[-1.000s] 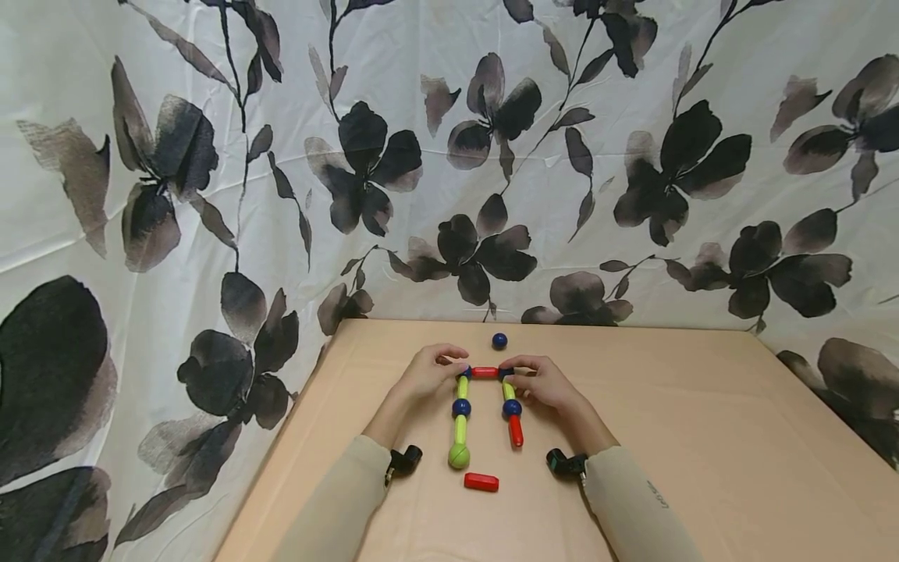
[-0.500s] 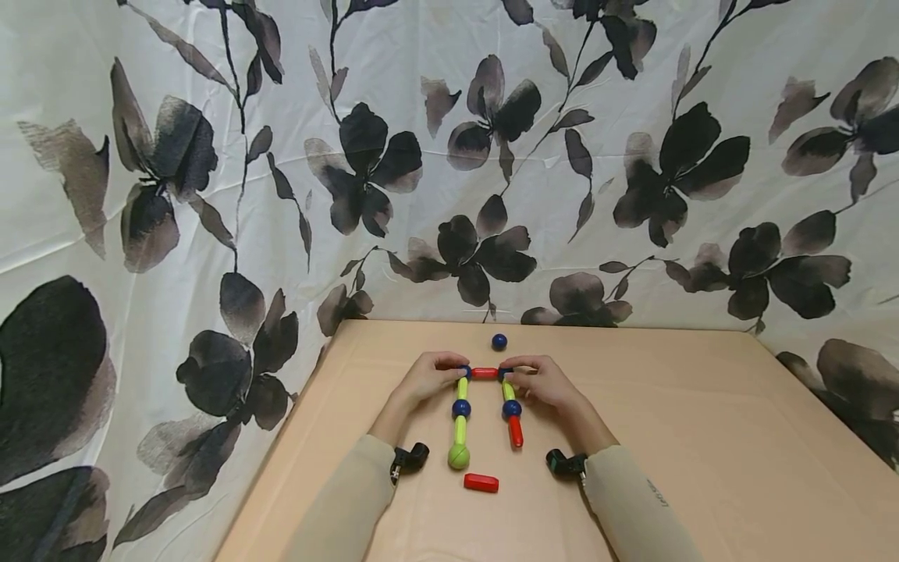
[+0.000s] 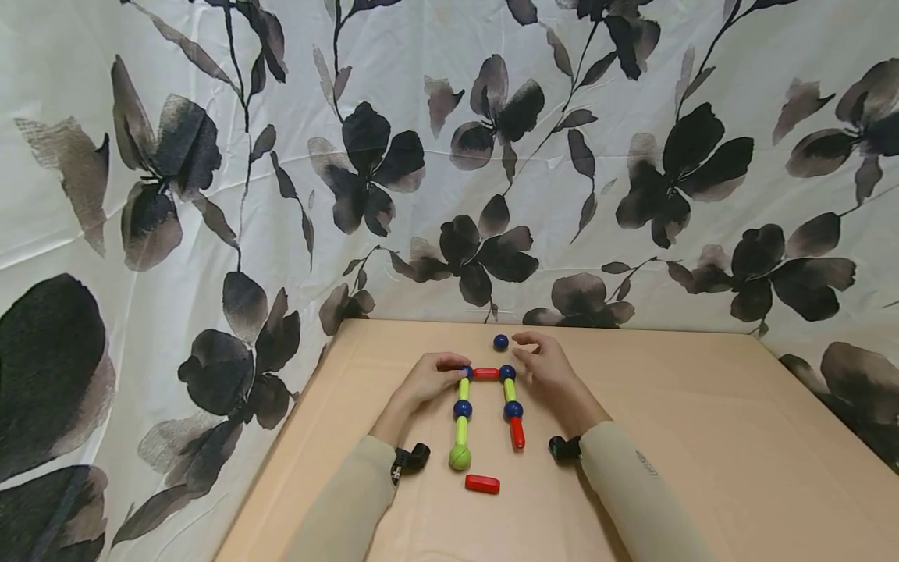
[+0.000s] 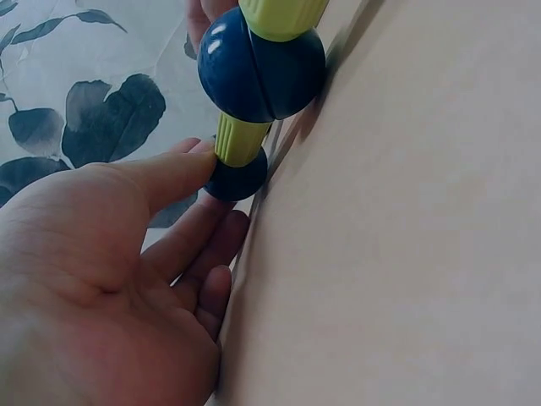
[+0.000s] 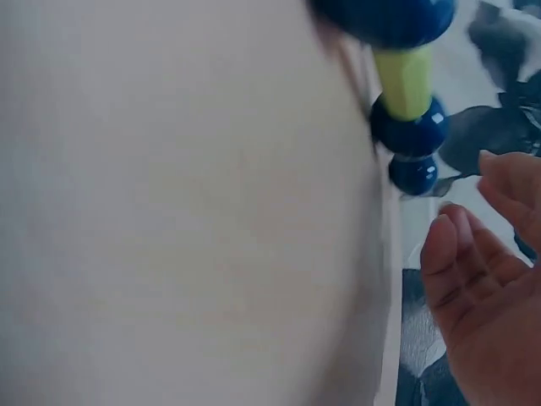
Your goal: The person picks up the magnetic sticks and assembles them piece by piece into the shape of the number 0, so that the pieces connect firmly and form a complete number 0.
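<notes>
On the table lies a chain of balls and rods shaped like an open-bottomed frame. Thumb and fingers of my left hand [image 3: 428, 381] pinch the blue ball [image 4: 238, 179] at its top left corner. A red rod [image 3: 486, 374] runs from there to the top right blue ball [image 3: 507, 372]. The left side continues through yellow-green rods [image 3: 461, 430] and a blue ball [image 3: 462, 409] to a green ball [image 3: 460, 457]. The right side ends in a red rod [image 3: 517, 434]. My right hand [image 3: 551, 371] holds nothing, fingers apart, just right of a loose blue ball [image 3: 501, 342].
Another red rod [image 3: 482, 485] lies loose near the front, below the frame. The tan table [image 3: 737, 437] extends widely to the right. A white cloth with dark flowers [image 3: 435, 187] hangs behind the table's back edge.
My right hand has let go of the top right corner and moved up toward the loose blue ball. My left hand's fingers have closed in on the top left corner ball.
</notes>
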`<state>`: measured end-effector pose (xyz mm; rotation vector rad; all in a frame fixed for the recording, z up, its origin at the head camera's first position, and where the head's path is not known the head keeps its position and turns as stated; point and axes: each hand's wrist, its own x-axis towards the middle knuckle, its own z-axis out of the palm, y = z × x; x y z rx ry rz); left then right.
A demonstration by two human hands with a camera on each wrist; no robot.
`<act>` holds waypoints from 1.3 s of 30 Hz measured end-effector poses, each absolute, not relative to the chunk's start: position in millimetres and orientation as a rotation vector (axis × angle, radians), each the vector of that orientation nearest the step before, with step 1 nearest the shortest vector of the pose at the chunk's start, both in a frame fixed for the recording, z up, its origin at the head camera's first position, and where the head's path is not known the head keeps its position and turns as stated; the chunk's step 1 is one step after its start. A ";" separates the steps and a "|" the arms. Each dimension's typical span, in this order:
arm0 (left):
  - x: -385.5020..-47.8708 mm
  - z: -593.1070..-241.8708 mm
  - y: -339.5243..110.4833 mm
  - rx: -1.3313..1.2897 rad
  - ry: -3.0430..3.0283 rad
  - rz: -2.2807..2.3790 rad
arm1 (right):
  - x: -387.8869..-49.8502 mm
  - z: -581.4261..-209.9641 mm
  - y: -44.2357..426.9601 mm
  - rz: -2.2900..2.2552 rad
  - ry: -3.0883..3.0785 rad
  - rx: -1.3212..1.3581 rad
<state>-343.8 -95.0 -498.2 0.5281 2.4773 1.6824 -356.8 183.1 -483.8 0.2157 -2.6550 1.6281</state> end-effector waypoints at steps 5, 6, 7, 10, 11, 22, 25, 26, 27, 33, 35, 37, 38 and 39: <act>-343.4 -500.3 -94.3 0.531 2.474 1.676 | -363.4 -479.3 181.2 1.488 -2.708 0.218; -343.2 -500.5 -94.3 0.530 2.475 1.673 | -364.3 -478.4 180.6 1.455 -2.720 0.219; -342.8 -500.6 -94.3 0.528 2.475 1.673 | -365.2 -477.4 179.8 1.426 -2.733 0.222; -342.2 -500.6 -94.5 0.522 2.480 1.673 | -367.6 -474.6 176.7 1.349 -2.770 0.223; -342.3 -500.7 -94.7 0.523 2.483 1.672 | -368.6 -473.6 175.5 1.324 -2.781 0.227; -345.0 -501.8 -94.8 0.528 2.462 1.683 | -375.8 -471.5 166.0 1.279 -2.872 0.205; -344.5 -501.0 -94.1 0.529 2.465 1.686 | -377.0 -472.1 164.3 1.268 -2.882 0.214; -344.2 -500.8 -93.9 0.529 2.466 1.687 | -377.4 -472.4 163.7 1.264 -2.884 0.223; -344.1 -500.3 -93.8 0.531 2.469 1.687 | -377.3 -472.5 162.9 1.261 -2.887 0.229; -344.0 -498.7 -94.1 0.540 2.479 1.677 | -380.0 -472.9 158.5 1.213 -2.923 0.318; -344.0 -498.4 -94.1 0.544 2.480 1.676 | -381.8 -473.4 157.3 1.193 -2.939 0.375; -343.9 -498.1 -94.1 0.547 2.479 1.679 | -382.3 -473.9 155.8 1.190 -2.951 0.406; -343.7 -498.0 -94.1 0.547 2.479 1.680 | -382.2 -474.1 155.0 1.198 -2.956 0.409; -343.7 -497.9 -94.2 0.549 2.480 1.680 | -382.0 -474.4 154.2 1.199 -2.959 0.405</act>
